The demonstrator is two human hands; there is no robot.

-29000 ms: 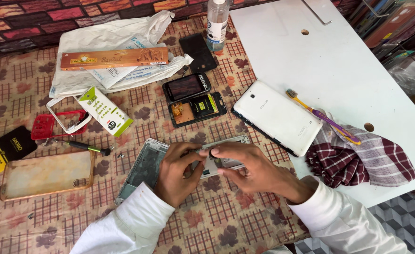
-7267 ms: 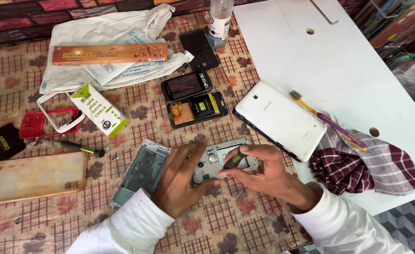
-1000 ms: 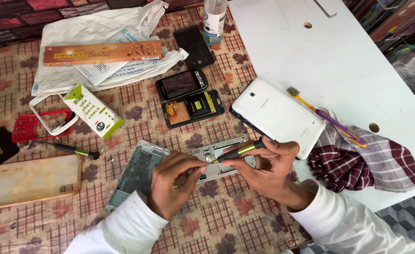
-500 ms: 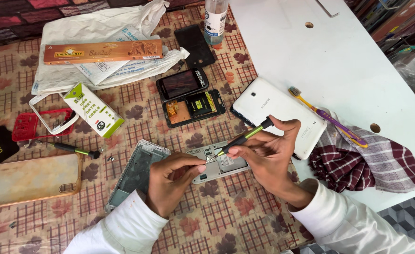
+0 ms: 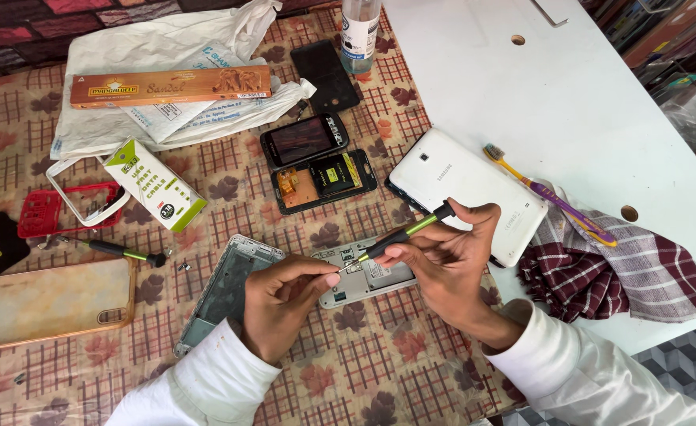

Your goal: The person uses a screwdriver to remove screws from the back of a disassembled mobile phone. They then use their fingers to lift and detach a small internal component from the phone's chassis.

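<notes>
Right hand (image 5: 450,260) — closed on a green-and-black screwdriver (image 5: 407,233), raised and re-angled since a second ago, tip now set into the opened phone body (image 5: 364,276) just under it. Left hand (image 5: 281,304) — fingertips pinched at the tip, steadying. Judged: working a screw. Surface: patterned cloth (image 5: 348,371); white tablet (image 5: 466,193) beyond the right hand; white table (image 5: 569,87) further right.

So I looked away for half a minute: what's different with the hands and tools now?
The right hand has taken up a green-and-black screwdriver and brought its tip to the opened phone; before, both hands pressed on that phone with no tool. The left hand now pinches at the tip. The white tablet, toothbrush, cloth and second screwdriver stayed put.
</notes>
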